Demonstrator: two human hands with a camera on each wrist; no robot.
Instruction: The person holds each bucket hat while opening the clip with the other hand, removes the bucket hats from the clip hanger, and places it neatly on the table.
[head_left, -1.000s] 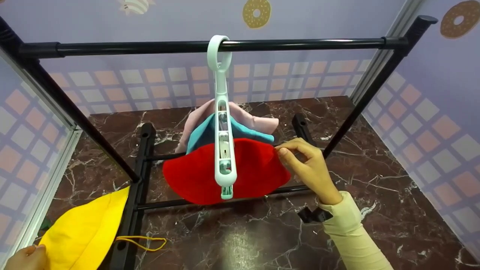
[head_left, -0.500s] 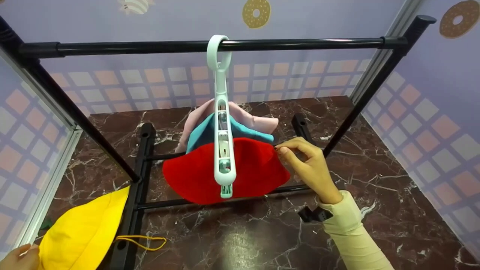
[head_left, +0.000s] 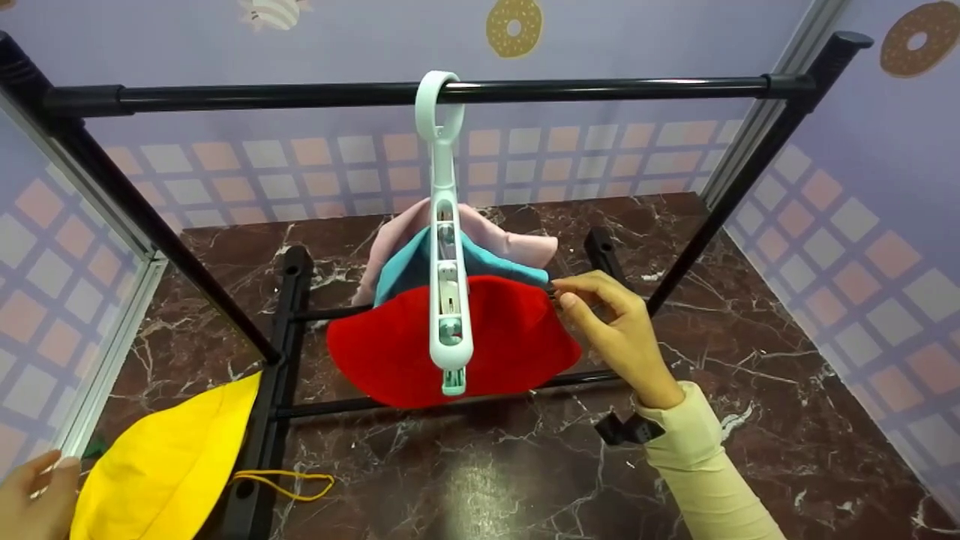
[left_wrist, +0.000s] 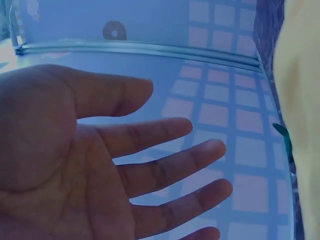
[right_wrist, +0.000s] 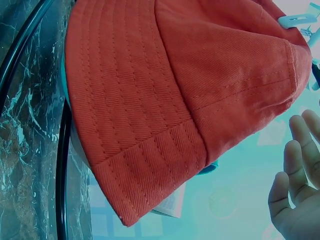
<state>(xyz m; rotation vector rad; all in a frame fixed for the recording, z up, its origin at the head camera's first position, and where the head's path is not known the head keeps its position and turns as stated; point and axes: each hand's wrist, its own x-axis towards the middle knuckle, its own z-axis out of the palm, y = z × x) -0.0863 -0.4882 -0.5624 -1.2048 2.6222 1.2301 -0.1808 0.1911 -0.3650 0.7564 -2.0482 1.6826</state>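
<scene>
My left hand (head_left: 41,495) is just left of the yellow bucket hat (head_left: 169,457), fingers extended and holding nothing; its spread fingers show in the left wrist view. The yellow hat leans against the rack's left foot, a thin yellow cord looped beside it. My right hand (head_left: 619,322) is at the right edge of a red bucket hat (head_left: 517,330), thumb and index fingertip close to the fabric. Its visible fingers (right_wrist: 295,170) are loosely bent and apart from the hat in the right wrist view. The red hat hangs at the front of a pale green clip hanger (head_left: 442,247).
Behind the red hat hang a blue hat (head_left: 495,259) and a pink hat (head_left: 517,244). A black rack crossbar (head_left: 600,90) carries the hanger, with uprights at both sides. The floor (head_left: 480,465) is dark marble, with patterned walls (head_left: 637,45) around it.
My left hand has let go of the yellow hat and moved left from it. At the red hat's edge, my right index finger has lifted slightly; the hats barely move.
</scene>
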